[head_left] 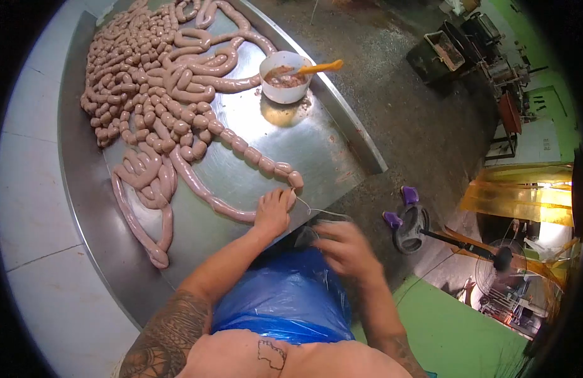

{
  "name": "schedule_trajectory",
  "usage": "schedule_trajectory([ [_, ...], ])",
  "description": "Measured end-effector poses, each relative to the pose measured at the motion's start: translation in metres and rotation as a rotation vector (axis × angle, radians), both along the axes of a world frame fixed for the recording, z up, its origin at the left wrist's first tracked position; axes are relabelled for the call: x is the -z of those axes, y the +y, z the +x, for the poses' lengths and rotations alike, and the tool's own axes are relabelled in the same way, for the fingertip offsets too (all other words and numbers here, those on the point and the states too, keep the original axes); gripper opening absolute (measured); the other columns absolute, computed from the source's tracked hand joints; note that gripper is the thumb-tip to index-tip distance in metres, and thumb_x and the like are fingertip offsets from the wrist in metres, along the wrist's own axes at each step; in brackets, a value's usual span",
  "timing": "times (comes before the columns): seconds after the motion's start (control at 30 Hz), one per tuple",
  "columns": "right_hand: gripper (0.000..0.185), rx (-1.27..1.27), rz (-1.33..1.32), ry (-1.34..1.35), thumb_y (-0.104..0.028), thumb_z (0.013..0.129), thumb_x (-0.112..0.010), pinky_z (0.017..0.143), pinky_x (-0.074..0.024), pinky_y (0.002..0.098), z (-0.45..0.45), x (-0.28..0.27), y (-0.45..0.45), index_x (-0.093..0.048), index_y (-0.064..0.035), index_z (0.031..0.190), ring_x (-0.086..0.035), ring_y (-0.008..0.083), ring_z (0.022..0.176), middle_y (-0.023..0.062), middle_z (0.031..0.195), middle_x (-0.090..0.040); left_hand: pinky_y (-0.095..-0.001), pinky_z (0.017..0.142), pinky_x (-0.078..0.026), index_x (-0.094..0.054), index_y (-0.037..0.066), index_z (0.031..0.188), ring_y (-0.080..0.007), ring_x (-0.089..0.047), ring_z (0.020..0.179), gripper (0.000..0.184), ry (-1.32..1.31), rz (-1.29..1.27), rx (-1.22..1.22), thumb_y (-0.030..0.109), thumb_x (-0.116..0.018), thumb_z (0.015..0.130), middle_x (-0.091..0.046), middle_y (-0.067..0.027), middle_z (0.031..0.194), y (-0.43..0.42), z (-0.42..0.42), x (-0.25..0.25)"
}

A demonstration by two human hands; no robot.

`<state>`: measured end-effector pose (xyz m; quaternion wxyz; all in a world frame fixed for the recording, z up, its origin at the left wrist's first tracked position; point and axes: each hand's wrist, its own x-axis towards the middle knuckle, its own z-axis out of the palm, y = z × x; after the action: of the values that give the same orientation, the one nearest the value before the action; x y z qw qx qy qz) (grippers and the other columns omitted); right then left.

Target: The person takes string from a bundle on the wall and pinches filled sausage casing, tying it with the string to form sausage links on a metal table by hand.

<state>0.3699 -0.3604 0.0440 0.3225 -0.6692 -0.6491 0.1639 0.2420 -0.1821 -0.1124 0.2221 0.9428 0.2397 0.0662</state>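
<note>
My left hand [274, 211] is closed around a long filled sausage [206, 196] at the near edge of the metal table. Just beyond its fingers, a chain of short tied links [266, 162] runs back to the pile. A thin white string [329, 213] stretches from the sausage by my left fingers to my right hand [345, 249]. That right hand is off the table edge, smeared by motion, with its fingers bent at the string. Another length of sausage [132, 217] lies looped on the left.
A large heap of sausage links [134, 75] covers the far left of the metal table [241, 120]. A white bowl [285, 93] with an orange-handled tool [320, 67] stands near the raised rim. A standing fan [502, 258] and purple slippers [410, 194] are on the floor at right.
</note>
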Motion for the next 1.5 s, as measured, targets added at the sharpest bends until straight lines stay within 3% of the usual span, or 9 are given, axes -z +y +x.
schedule_trajectory([
  [0.17,0.033,0.178,0.018,0.744,-0.005,0.079,-0.060,0.088,-0.0485,0.0380,-0.013,0.136,0.009,-0.066,-0.0020,0.111,-0.061,0.0253,0.100,0.0165,0.123,-0.061,-0.0448,0.080,-0.046,-0.060,0.005,0.105,-0.0325,-0.059,0.093,0.031,0.226,0.033,-0.017,0.025,-0.061,0.082,-0.061,-0.0134,0.102,0.007,-0.011,0.011],
  [0.37,0.042,0.524,-0.120,2.065,-0.026,0.094,-0.047,0.080,-0.0536,0.0343,-0.051,0.186,0.107,-0.057,0.0051,0.120,-0.065,0.0242,0.089,0.0167,0.105,-0.066,-0.0382,0.065,-0.053,-0.057,0.002,0.099,-0.0265,-0.062,0.073,0.029,-0.128,-0.972,-0.018,0.030,-0.051,0.098,-0.059,-0.0129,0.090,0.028,-0.023,-0.029],
  [0.6,0.020,0.163,-0.522,1.513,-0.021,0.089,-0.056,0.069,-0.0512,0.0351,-0.021,0.184,0.115,-0.062,-0.0017,0.085,-0.062,0.0229,0.079,0.0112,0.081,-0.063,-0.0256,0.052,-0.042,-0.061,0.006,0.080,-0.0119,-0.053,0.062,0.042,0.244,-1.661,-0.170,0.041,-0.050,0.099,-0.057,-0.0042,0.071,0.051,-0.027,-0.066],
  [0.67,0.018,0.264,-0.168,0.621,-0.018,0.087,-0.060,0.069,-0.0478,0.0356,0.007,0.156,0.061,-0.061,-0.0009,0.081,-0.060,0.0250,0.078,0.0118,0.079,-0.059,-0.0261,0.053,-0.040,-0.061,0.006,0.078,-0.0121,-0.051,0.061,0.043,0.301,-1.559,-0.227,0.042,-0.049,0.099,-0.057,-0.0037,0.070,0.046,-0.018,-0.047],
  [0.93,0.032,1.276,-0.569,-0.184,-0.015,0.076,-0.068,0.087,-0.0465,0.0440,0.091,0.135,-0.275,-0.067,-0.0020,0.106,-0.060,0.0345,0.098,0.0180,0.100,-0.066,-0.0300,0.064,-0.040,-0.059,0.006,0.083,-0.0125,-0.048,0.069,0.038,0.020,-1.187,-0.305,0.037,-0.045,0.100,-0.054,0.0006,0.074,0.004,0.012,0.026],
  [1.1,0.030,0.567,-0.479,0.726,-0.027,0.092,-0.056,0.083,-0.0498,0.0346,-0.014,0.172,-0.008,-0.069,-0.0044,0.107,-0.064,0.0222,0.086,0.0078,0.090,-0.068,-0.0283,0.059,-0.038,-0.059,0.005,0.087,-0.0131,-0.047,0.064,0.023,0.100,-1.333,-0.393,0.025,-0.048,0.091,-0.055,-0.0005,0.074,0.015,0.018,-0.012],
  [1.27,0.021,1.052,0.533,1.944,-0.018,0.095,-0.048,0.064,-0.0511,0.0337,-0.013,0.131,0.081,-0.063,-0.0064,0.104,-0.055,0.0147,0.062,0.0028,0.075,-0.057,-0.0273,0.055,-0.036,-0.060,0.006,0.080,-0.0130,-0.046,0.062,0.021,0.137,-1.275,-0.346,0.023,-0.048,0.085,-0.053,-0.0019,0.069,0.024,0.015,0.007],
  [1.37,0.017,0.841,0.322,1.777,-0.015,0.095,-0.049,0.063,-0.0515,0.0340,-0.003,0.169,0.020,-0.061,-0.0060,0.103,-0.051,0.0160,0.058,0.0017,0.074,-0.054,-0.0288,0.055,-0.038,-0.060,0.005,0.075,-0.0137,-0.050,0.062,0.025,0.150,-1.228,-0.372,0.024,-0.047,0.086,-0.055,-0.0037,0.069,0.024,0.017,0.014],
  [1.5,0.016,1.468,1.056,1.580,-0.009,0.085,-0.056,0.058,-0.0436,0.0319,0.069,0.188,-0.097,-0.056,-0.0048,0.101,-0.038,0.0137,0.050,-0.0010,0.064,-0.044,-0.0309,0.061,-0.043,-0.061,0.004,0.078,-0.0181,-0.055,0.068,0.023,-0.073,-1.499,-0.530,0.020,-0.047,0.086,-0.058,-0.0072,0.073,0.031,0.024,0.019],
])
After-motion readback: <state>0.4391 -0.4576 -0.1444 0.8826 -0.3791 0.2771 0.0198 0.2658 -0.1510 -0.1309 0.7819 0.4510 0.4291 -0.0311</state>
